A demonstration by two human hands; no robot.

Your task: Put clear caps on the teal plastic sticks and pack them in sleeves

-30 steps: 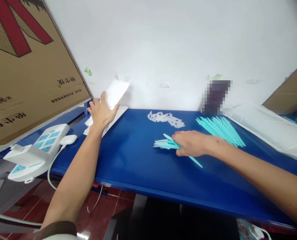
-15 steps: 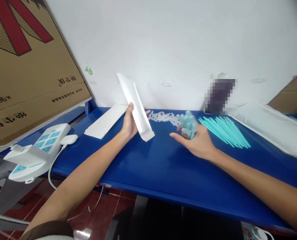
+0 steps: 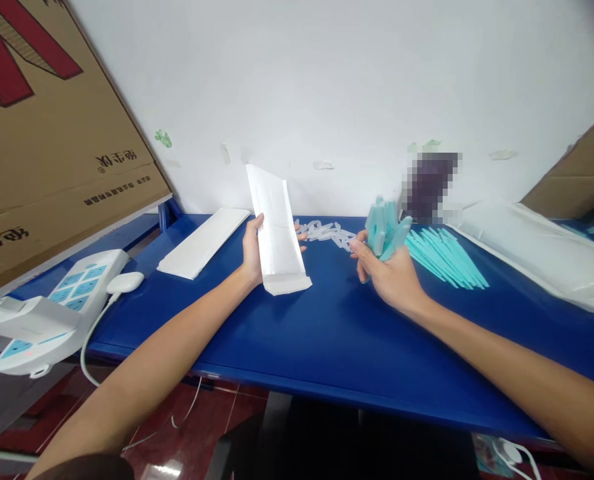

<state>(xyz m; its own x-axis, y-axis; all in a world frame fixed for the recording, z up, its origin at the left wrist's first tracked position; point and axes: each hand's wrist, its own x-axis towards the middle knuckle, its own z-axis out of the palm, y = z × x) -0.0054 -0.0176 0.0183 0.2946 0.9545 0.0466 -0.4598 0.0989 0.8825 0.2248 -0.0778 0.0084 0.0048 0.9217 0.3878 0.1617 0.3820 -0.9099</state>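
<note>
At the near edge, below the tabletop point(image 3: 297, 340), the red tiled floor point(image 3: 197, 427) shows, with a thin white cord point(image 3: 189, 405) hanging over it. On the left end of the tabletop sits a white power strip point(image 3: 63, 305) with blue sockets; a white adapter point(image 3: 31, 319) is on it, and a white charger point(image 3: 125, 283) lies just beside it, trailing a cable over the edge.

Farther in, both forearms reach over the tabletop. The left grip point(image 3: 253, 250) is closed around a white pouch point(image 3: 279, 240), thumb on the front at the left side, fingertips showing past the right side. The pouch is held up at a tilt, its flap toward the near end. To the right and well apart, the right grip point(image 3: 394, 280) is clenched around a bundle of teal sticks point(image 3: 387, 227), seen nearly end-on, with the thumb across them.

Behind the hands, a flat white packet point(image 3: 204, 243) lies at left, pale pieces point(image 3: 324, 231) are heaped between the two grips, and loose teal rods point(image 3: 449, 260) lie side by side at right. Clear plastic wrapping point(image 3: 541, 253) is beyond those, near a pixelated dark object point(image 3: 429, 187). Cardboard point(image 3: 61, 167) leans at left; the white wall point(image 3: 301, 100) stands behind everything.
</note>
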